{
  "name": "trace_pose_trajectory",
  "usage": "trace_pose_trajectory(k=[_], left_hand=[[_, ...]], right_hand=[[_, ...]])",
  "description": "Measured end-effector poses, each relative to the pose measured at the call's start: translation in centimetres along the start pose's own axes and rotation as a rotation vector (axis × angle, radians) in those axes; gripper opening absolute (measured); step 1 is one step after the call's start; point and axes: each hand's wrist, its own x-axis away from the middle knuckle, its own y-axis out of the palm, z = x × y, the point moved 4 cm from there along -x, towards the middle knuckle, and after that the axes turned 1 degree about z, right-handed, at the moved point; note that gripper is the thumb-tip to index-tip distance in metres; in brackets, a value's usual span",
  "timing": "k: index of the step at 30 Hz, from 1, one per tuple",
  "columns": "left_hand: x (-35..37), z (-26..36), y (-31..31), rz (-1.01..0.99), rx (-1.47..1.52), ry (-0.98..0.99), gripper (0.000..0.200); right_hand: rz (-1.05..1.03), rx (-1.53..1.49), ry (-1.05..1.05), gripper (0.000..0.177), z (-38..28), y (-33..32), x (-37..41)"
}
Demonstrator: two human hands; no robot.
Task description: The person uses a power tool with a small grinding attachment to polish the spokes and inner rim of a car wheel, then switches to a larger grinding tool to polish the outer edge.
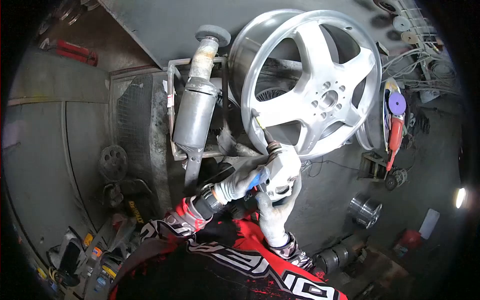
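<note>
A silver five-spoke alloy wheel (312, 102) stands tilted in front of me. My left hand (240, 185), in a grey and blue work glove, grips a white-bodied power tool (284, 167) from the left. Low on the same tool, my right hand (275, 215) in a whitish glove is wrapped round its body, with fingers up the right side. From the tool's collar a slim bit (267, 134) points up at the wheel's lower-left rim, its tip overlapping the spoke end in this view. Parts of the tool are hidden behind my gloves.
Left of the wheel, a grey cylindrical machine (196, 115) carries a round disc on top, beside a metal frame (172, 110). A red polisher with a purple pad (396, 112) hangs at right. Cables, another rim (365, 210) and tools (95, 255) surround me.
</note>
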Motion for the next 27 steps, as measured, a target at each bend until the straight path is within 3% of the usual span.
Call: trace_pose_trajectory(k=[2,3,5,6,7,9,10,11,14,18,23,27], left_hand=[[0.7,-0.9,-1.0,-0.146,-0.106,-0.067,0.055],[0.1,0.1,-0.9,-0.191,-0.082,0.224,0.051],[-0.2,-0.1,-1.6,-0.011,-0.152,0.048,0.066],[0.8,-3.7,-2.7,0.065,-0.561,0.440,0.064],[0.8,-2.7,-2.5,0.056,-0.562,0.437,0.064],[0.8,-1.4,-2.4,0.031,-0.254,0.048,0.063],[1.0,-1.1,-2.5,-0.007,-0.190,-0.331,0.063],[1.4,-2.5,-2.5,0.033,-0.048,-0.196,0.064],[2.3,-2.2,-1.7,-0.063,0.221,-0.188,0.062],[3.5,-5.7,-3.7,0.118,0.184,-0.314,0.058],[1.9,-6.0,-4.7,0.083,0.338,-0.363,0.049],[3.5,-4.6,-3.2,0.011,0.566,-0.334,0.062]], right_hand=[[0.009,-0.011,-0.021,0.103,0.5,0.5,-0.3],[0.010,-0.015,-0.043,0.104,0.7,0.9,-0.6],[0.011,0.095,-0.059,0.109,1.6,1.0,-1.4],[0.016,0.105,-0.062,0.108,1.7,1.1,-1.6],[0.019,0.116,-0.063,0.107,1.7,1.2,-1.7],[0.009,0.039,-0.045,0.108,1.5,1.6,-1.3],[-0.012,-0.032,-0.029,0.109,1.4,1.7,-1.0],[-0.005,-0.036,-0.028,0.109,1.9,1.4,-0.6],[-0.043,0.132,-0.124,0.114,2.5,1.1,0.7],[-0.030,0.220,-0.254,0.116,2.9,1.7,0.0],[-0.004,0.095,-0.186,0.112,3.5,2.5,-1.3],[-0.123,0.257,-0.274,0.114,1.9,2.7,0.1]])
